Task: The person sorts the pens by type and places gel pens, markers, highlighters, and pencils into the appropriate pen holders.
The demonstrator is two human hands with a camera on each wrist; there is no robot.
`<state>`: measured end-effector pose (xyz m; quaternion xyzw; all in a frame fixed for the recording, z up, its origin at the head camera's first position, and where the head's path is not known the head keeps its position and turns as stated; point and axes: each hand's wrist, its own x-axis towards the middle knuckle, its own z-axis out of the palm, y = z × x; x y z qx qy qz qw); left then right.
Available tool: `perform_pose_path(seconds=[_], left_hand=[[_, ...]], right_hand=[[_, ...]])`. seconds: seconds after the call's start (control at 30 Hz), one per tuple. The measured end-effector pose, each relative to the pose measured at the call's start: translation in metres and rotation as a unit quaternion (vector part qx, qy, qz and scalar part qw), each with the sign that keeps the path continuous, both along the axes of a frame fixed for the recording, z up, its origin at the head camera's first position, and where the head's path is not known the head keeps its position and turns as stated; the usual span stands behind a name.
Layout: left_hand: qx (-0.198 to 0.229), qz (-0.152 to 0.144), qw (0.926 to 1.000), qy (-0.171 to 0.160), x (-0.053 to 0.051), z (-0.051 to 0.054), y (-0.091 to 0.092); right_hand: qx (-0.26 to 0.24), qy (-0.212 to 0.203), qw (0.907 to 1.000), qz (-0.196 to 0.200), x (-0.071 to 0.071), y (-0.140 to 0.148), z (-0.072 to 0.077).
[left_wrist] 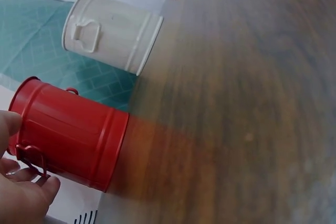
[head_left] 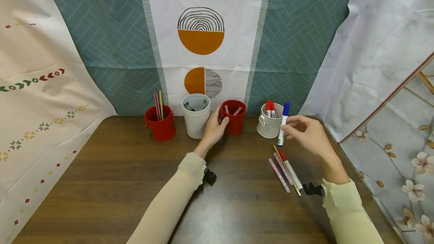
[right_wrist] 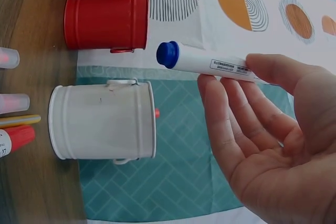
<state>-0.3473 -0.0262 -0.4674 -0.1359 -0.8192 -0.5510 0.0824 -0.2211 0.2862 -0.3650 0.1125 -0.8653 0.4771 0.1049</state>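
Observation:
My right hand [head_left: 310, 134] pinches a blue-capped marker [head_left: 283, 127] between thumb and fingers. The marker stands almost upright, at the right side of a small white bucket [head_left: 267, 128] that holds red-capped markers [head_left: 268, 107]. In the right wrist view the marker's blue end [right_wrist: 168, 55] points toward the table. My left hand [head_left: 213, 129] holds the side of a red bucket [head_left: 236, 124], thumb near the rim and fingers by the handle [left_wrist: 32, 158]. Inside that bucket are pinkish pens [head_left: 238, 110].
A taller white bucket [head_left: 196, 123] with metal clips and another red bucket [head_left: 164, 128] with pencils [head_left: 158, 104] stand to the left. On the table [head_left: 135, 191], a red-capped marker [head_left: 291, 172], a gold pencil [head_left: 295, 187] and two pinkish pens [head_left: 279, 176] lie at front right.

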Motion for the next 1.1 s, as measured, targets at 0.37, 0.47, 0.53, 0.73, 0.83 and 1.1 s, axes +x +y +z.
perform_pose_path(seconds=[0.37, 0.47, 0.53, 0.73, 0.83, 1.1], left_hand=[[-0.051, 0.015, 0.9947, 0.088, 0.010, 0.025, 0.005], [-0.053, 0.017, 0.9921, 0.112, 0.014, 0.035, 0.007], [-0.047, 0.014, 0.9914, 0.121, 0.017, 0.042, 0.010], [0.002, -0.056, 0.9897, 0.132, 0.025, 0.054, 0.028], [0.021, -0.109, 0.9865, 0.121, 0.026, 0.055, 0.044], [-0.043, -0.154, 0.9837, 0.081, 0.018, 0.045, 0.081]], right_hand=[[-0.028, 0.051, 0.9981, -0.021, -0.003, 0.013, 0.000], [-0.040, 0.059, 0.9973, -0.018, -0.004, 0.015, 0.000], [-0.047, 0.063, 0.9968, -0.015, -0.005, 0.016, 0.000], [-0.071, 0.067, 0.9951, -0.016, -0.008, 0.016, 0.000], [-0.080, 0.064, 0.9945, -0.020, -0.009, 0.018, 0.000], [-0.085, 0.062, 0.9939, -0.032, -0.006, 0.023, 0.001]])
